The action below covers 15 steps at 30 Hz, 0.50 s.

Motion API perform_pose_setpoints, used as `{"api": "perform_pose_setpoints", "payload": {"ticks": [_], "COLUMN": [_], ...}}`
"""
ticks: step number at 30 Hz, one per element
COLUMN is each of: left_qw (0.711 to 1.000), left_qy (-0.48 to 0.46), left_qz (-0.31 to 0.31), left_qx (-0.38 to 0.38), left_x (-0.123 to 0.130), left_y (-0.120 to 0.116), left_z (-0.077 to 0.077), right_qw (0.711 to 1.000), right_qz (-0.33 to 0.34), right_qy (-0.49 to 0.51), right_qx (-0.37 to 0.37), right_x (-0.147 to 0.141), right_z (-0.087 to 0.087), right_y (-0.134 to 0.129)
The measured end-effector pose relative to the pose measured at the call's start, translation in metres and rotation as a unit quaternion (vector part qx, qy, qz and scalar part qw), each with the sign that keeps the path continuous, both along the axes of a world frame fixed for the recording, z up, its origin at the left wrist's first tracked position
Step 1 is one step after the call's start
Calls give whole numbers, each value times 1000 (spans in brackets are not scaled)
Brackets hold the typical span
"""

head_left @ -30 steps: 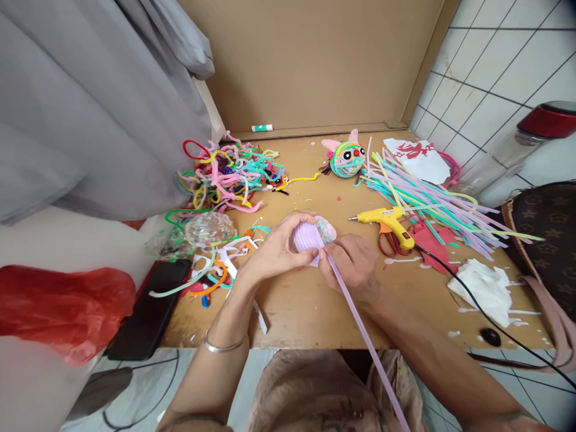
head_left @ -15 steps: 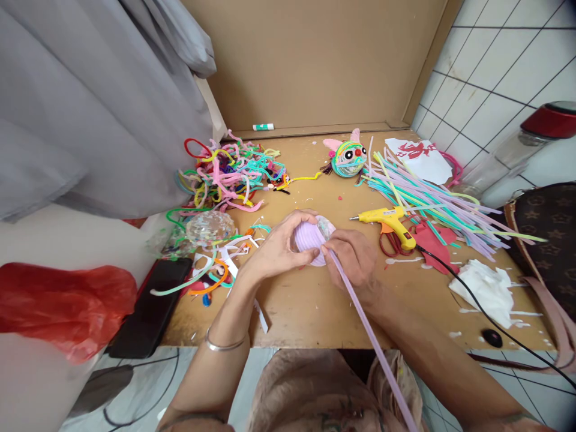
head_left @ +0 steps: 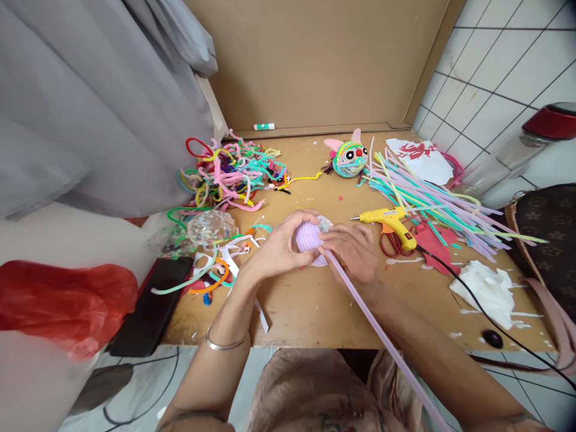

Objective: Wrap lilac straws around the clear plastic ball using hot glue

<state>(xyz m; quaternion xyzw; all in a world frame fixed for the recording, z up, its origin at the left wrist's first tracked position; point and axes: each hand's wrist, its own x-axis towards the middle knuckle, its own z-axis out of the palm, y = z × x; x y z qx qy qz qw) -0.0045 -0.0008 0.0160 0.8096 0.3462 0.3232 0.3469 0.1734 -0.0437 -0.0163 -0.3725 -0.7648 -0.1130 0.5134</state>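
Note:
In the middle of the table sits a round ball (head_left: 308,237) wound with lilac pipe cleaner, a clear patch showing at its upper right. My left hand (head_left: 284,243) curls around its left side, thumb in front and fingers over the top. My right hand (head_left: 353,249) presses at the ball's right side, its fingers bent over the lilac pipe cleaner (head_left: 378,342) where that meets the ball. The loose length of this pipe cleaner slants down to the right over my forearm. The right fingertips are partly hidden.
A yellow glue gun (head_left: 389,222) lies to the right over orange-handled scissors (head_left: 392,243). Behind are a pile of straight pipe cleaners (head_left: 441,201) and a decorated animal-face ball (head_left: 350,159). Tangled pipe cleaners (head_left: 225,171), a clear faceted ball (head_left: 211,226) and a black phone (head_left: 153,306) occupy the left.
My right fingers have shifted from a tight pinch to lying flatter over the ball's right side. The pipe cleaner's loose end has swung to the right. My left hand has stayed put.

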Motion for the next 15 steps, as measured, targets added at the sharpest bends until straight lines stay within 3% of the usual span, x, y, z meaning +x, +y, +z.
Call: {"api": "perform_pose_setpoints", "payload": {"ticks": [15], "left_qw": [1000], "left_qy": [11], "left_qz": [15], "left_qx": [-10], "left_x": [0], "left_y": [0], "left_z": [-2], "right_qw": [999], "right_qz": [21], "right_qy": [21], "right_qx": [14], "right_x": [0], "right_z": [-5], "right_y": [2]}}
